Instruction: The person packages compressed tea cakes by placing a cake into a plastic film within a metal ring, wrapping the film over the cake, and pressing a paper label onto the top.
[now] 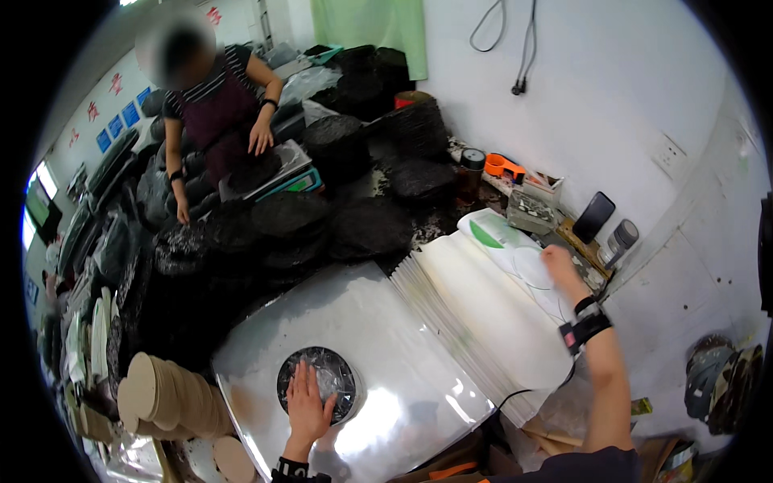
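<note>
My left hand (308,402) lies flat, fingers stretched out, on a round black bundle (342,377) covered in crinkled clear plastic. The bundle rests on a shiny silver work surface (282,334). Over on the right, my right hand (561,270) is closed at the far side of a white printed sheet (503,237) with a green patch. Its fingers are curled and somewhat blurred, so what they grip does not show. Below that sheet, a thick stack of white sheets (459,294) fans out across the right side of the work surface.
Round black cakes (370,225) are piled beyond the surface. Another person (217,121) stands behind a scale (286,173). Tan cardboard discs (165,390) are stacked at lower left. Along the right wall are a phone (594,216), a jar (620,241) and orange tape (505,167).
</note>
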`<action>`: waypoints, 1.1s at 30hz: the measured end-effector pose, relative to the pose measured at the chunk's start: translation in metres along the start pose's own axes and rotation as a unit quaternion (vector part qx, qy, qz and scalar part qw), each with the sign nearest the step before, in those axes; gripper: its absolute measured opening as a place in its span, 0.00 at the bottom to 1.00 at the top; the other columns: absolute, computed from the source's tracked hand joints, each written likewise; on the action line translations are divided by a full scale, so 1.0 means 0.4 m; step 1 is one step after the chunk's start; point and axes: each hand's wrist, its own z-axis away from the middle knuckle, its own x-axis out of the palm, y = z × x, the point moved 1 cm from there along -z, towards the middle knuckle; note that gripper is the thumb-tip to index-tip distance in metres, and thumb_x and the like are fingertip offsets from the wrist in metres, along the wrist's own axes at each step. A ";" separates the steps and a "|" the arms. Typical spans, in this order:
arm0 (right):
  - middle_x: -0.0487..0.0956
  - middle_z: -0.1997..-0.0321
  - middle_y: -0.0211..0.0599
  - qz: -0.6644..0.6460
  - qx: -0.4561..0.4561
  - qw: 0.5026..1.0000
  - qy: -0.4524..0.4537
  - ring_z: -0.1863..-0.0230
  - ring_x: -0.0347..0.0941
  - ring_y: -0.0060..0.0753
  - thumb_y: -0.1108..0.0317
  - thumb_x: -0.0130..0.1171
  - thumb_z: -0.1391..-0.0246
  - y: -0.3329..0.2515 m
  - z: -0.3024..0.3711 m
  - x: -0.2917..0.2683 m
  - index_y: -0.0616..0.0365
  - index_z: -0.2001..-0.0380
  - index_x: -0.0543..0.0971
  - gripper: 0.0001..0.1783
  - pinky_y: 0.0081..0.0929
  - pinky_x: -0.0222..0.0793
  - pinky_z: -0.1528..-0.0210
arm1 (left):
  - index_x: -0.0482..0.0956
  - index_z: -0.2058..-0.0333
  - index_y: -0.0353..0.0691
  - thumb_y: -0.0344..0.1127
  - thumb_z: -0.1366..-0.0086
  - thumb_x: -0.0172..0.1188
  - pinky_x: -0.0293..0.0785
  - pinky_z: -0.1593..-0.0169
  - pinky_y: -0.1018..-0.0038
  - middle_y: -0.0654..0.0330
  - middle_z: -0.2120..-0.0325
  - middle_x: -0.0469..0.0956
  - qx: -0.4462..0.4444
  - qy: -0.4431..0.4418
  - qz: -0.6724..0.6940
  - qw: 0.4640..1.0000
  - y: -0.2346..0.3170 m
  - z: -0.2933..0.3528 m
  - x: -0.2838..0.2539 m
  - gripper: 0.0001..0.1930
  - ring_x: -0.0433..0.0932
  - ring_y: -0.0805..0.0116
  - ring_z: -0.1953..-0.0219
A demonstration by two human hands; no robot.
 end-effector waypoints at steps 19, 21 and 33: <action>0.57 0.29 0.60 -0.125 -0.469 0.795 -0.364 0.27 0.53 0.54 0.47 0.62 0.47 -1.007 0.479 0.400 0.69 0.33 0.58 0.48 0.45 0.57 0.33 | 0.76 0.46 0.42 0.36 0.42 0.65 0.71 0.44 0.63 0.54 0.46 0.76 -0.106 0.043 0.278 0.954 0.020 0.028 0.015 0.24 0.75 0.54 0.45; 0.59 0.30 0.61 -0.042 -0.466 0.797 -0.382 0.28 0.55 0.52 0.47 0.55 0.41 -1.018 0.484 0.372 0.68 0.33 0.57 0.44 0.39 0.55 0.31 | 0.73 0.43 0.43 0.36 0.42 0.66 0.69 0.41 0.65 0.54 0.45 0.76 -0.104 0.038 0.295 0.949 0.016 0.033 0.008 0.27 0.75 0.56 0.44; 0.50 0.25 0.54 -0.047 -0.447 0.830 -0.330 0.24 0.39 0.61 0.50 0.55 0.44 -1.138 0.579 0.530 0.53 0.31 0.60 0.40 0.73 0.35 0.32 | 0.67 0.42 0.27 0.32 0.33 0.48 0.59 0.34 0.58 0.40 0.39 0.65 -0.076 0.336 0.231 0.910 0.019 0.042 0.009 0.23 0.64 0.44 0.35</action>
